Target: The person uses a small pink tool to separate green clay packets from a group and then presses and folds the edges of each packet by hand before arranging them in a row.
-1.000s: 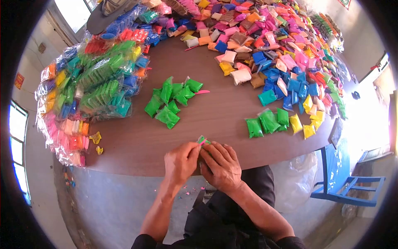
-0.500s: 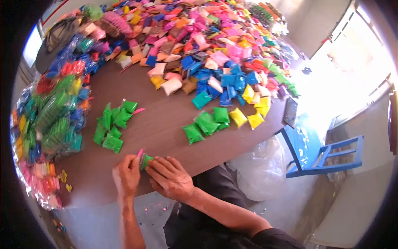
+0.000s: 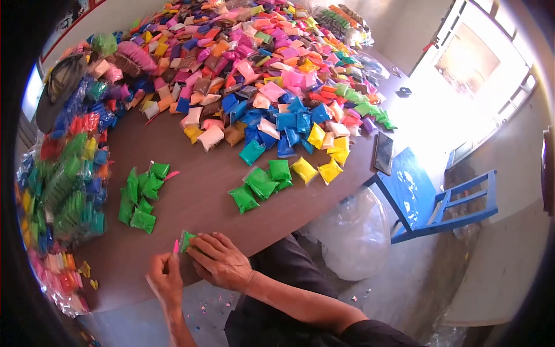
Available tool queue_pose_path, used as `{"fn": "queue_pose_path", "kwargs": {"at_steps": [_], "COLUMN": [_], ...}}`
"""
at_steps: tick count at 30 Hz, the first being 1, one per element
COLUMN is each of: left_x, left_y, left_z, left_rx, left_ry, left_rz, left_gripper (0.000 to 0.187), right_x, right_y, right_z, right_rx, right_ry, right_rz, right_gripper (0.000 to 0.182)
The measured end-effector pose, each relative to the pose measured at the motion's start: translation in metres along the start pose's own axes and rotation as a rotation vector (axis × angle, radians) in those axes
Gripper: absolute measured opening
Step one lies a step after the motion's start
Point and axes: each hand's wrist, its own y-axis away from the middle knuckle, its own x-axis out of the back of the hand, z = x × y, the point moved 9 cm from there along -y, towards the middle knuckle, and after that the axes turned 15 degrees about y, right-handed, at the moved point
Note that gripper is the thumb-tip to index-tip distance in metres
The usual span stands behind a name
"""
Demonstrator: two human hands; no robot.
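Note:
Near the table's front edge, my left hand [image 3: 166, 276] pinches a small pink stick [image 3: 176, 247] that points upward. Just right of it, my right hand [image 3: 219, 260] rests on a green packet [image 3: 186, 240], its fingers covering most of it; the packet's clear end shows at the left. Behind my left hand lies a loose group of green packets [image 3: 143, 218], with another pink stick [image 3: 171, 175] beside them. Farther right are more green packets [image 3: 260, 183] and two yellow packets [image 3: 304, 170].
A large heap of coloured packets [image 3: 272, 91] covers the back of the brown table [image 3: 191, 199]. Bagged packets [image 3: 69, 168] line its left side. A dark phone [image 3: 383, 153] lies at the right edge. Beyond are a blue chair [image 3: 410, 194] and a clear plastic bag [image 3: 358, 237].
My left hand has drawn slightly away from the green packet, with the pink stick now separate from it. The whole view has shifted, so the table's contents appear lower and farther left.

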Motion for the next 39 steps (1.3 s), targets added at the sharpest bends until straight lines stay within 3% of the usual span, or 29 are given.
{"fn": "queue_pose_path", "kwargs": {"at_steps": [6,11,16,19,22,25,28,31,39], "left_x": [0.008,0.018,0.025,0.026,0.016,-0.005,-0.021,-0.032,-0.025], "left_y": [0.006,0.015,0.016,0.016,0.016,0.014,0.008,0.001,-0.019], "left_z": [-0.028,-0.044,-0.014,-0.004,0.001,0.010,0.011,0.009,-0.023], "left_rx": [0.061,0.092,0.079,0.035,0.034,0.046,0.058,0.021,0.152], "left_ry": [-0.119,-0.007,0.025,0.069,0.083,0.153,0.165,0.120,0.065], "left_rz": [0.009,0.038,0.072,0.095,0.084,0.039,0.008,-0.005,-0.132], "left_gripper": [0.014,0.014,0.016,0.018,0.019,0.017,0.016,0.015,0.015], "right_x": [-0.004,-0.004,-0.001,-0.003,0.004,0.019,0.014,0.009,0.010], "right_y": [0.003,-0.005,-0.014,-0.011,-0.010,-0.011,-0.008,-0.006,-0.008], "right_z": [0.002,0.006,0.010,0.013,0.014,0.023,0.028,0.022,0.020], "right_rx": [-0.014,-0.099,-0.222,-0.304,-0.271,-0.291,-0.262,-0.203,-0.166], "right_ry": [-0.008,-0.050,-0.038,-0.095,0.004,0.036,0.003,0.041,0.096], "right_rz": [-0.007,-0.034,0.026,-0.109,-0.152,0.036,0.063,-0.060,0.025], "right_gripper": [0.042,0.042,0.035,0.032,0.030,0.030,0.032,0.029,0.028]}}
